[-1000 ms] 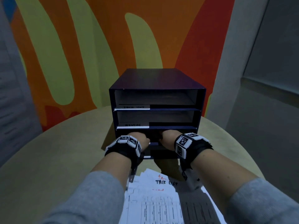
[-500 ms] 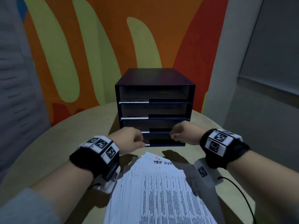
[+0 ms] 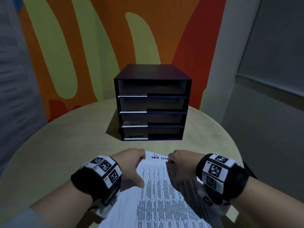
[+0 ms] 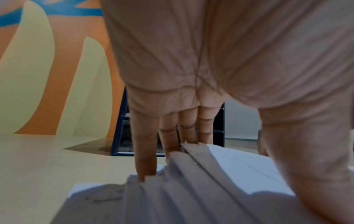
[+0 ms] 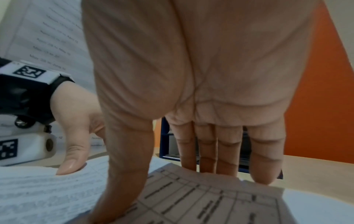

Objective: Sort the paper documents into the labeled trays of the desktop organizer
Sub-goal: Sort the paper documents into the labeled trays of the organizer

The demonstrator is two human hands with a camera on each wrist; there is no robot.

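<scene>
Left hand fingers straight on fanned papers, organizer behind

Top sheet of the paper stack carries handwritten "TASK LIST", with fainter "SECURITY" beneath. Organizer tray labels are too blurred to read.
</scene>
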